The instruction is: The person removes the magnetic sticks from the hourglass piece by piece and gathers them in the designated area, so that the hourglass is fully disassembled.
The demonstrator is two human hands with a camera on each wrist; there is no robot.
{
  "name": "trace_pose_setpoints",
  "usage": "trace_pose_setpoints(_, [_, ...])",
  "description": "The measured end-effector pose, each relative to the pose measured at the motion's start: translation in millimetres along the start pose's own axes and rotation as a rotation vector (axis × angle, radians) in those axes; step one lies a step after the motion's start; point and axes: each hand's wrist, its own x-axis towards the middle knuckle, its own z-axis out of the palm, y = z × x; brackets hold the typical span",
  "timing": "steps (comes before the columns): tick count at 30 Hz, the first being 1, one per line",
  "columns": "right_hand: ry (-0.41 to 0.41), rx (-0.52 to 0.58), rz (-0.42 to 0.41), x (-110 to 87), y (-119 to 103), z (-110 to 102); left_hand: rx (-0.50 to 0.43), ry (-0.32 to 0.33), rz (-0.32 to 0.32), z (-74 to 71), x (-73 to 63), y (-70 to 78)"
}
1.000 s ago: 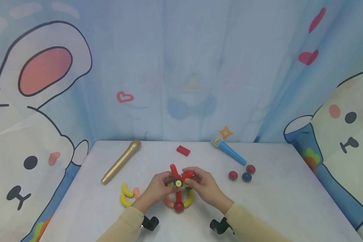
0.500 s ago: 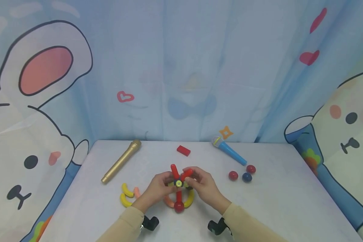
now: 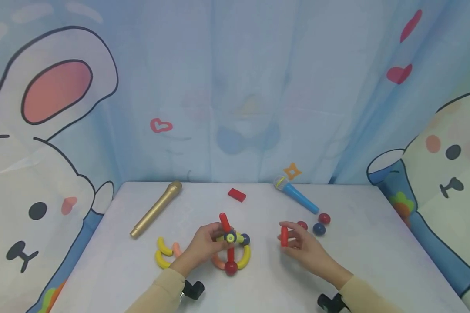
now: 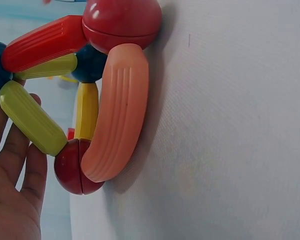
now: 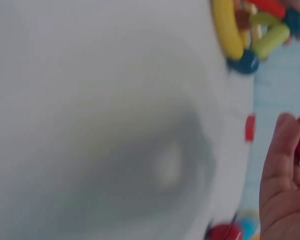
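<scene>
My left hand (image 3: 204, 245) grips the top of a magnetic stick-and-ball frame (image 3: 244, 259) at the table's middle. In the left wrist view, the frame's curved orange stick (image 4: 121, 112) and green stick (image 4: 34, 118) meet at a red ball (image 4: 70, 166); fingers lie behind the green one. A short red stick (image 3: 224, 221) juts up from the frame beside the left fingertips. To the right, apart from the frame, my right hand (image 3: 308, 252) pinches another red magnetic stick (image 3: 284, 236) upright between thumb and fingers. That stick is partly cut off in the right wrist view.
Two red balls and a blue ball (image 3: 319, 229) lie beyond the right hand. A blue toy microphone (image 3: 299, 198), a red block (image 3: 236, 194) and a gold microphone (image 3: 156, 209) lie farther back. Curved yellow sticks (image 3: 162, 259) and an orange one (image 3: 176, 249) lie left of the left hand.
My right hand has pulled away from the frame to the right, carrying the red stick that was at the frame's top right. The left hand keeps its hold.
</scene>
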Motion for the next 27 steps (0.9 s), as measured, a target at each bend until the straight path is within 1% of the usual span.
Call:
trace_pose_setpoints(1, [0.003,-0.058,0.021,-4.8,8,-8,0.006,0.004,-0.004,-0.6,-0.6,0.2])
trace_pose_setpoints(2, [0.006,-0.139,0.033,-8.9,16,-16,0.011,0.007,-0.005,-1.2,-1.3,0.2])
trace_pose_setpoints(5, [-0.013,-0.393,0.042,-16.3,39,-35,0.026,0.012,-0.005,-2.3,-2.2,-0.3])
trace_pose_setpoints(6, [-0.023,-0.472,0.030,-16.9,46,-39,0.029,0.011,-0.006,-2.5,-2.1,-0.7])
trace_pose_setpoints(8, [-0.042,-0.580,0.009,-16.8,56,-45,0.037,0.004,-0.005,-2.3,-2.0,-1.1])
trace_pose_setpoints(9, [-0.054,-0.605,0.003,-16.3,60,-47,0.039,0.000,-0.008,-2.0,-1.5,-1.0])
trace_pose_setpoints(12, [-0.072,-0.647,-0.014,-14.8,67,-50,0.055,-0.018,-0.020,-1.2,-0.1,-0.3])
trace_pose_setpoints(17, [-0.074,-0.634,0.010,-14.6,65,-51,0.071,-0.032,-0.038,-1.7,0.2,-0.7])
trace_pose_setpoints(24, [-0.051,-0.609,0.057,-19.8,65,-55,0.097,0.013,-0.012,-0.1,-1.7,-3.9])
trace_pose_setpoints(25, [-0.038,-0.610,0.051,-21.5,64,-56,0.095,0.022,-0.010,0.5,-2.4,-4.3])
trace_pose_setpoints(27, [0.006,-0.617,0.013,-23.9,60,-57,0.087,0.041,-0.001,1.8,-3.5,-5.6])
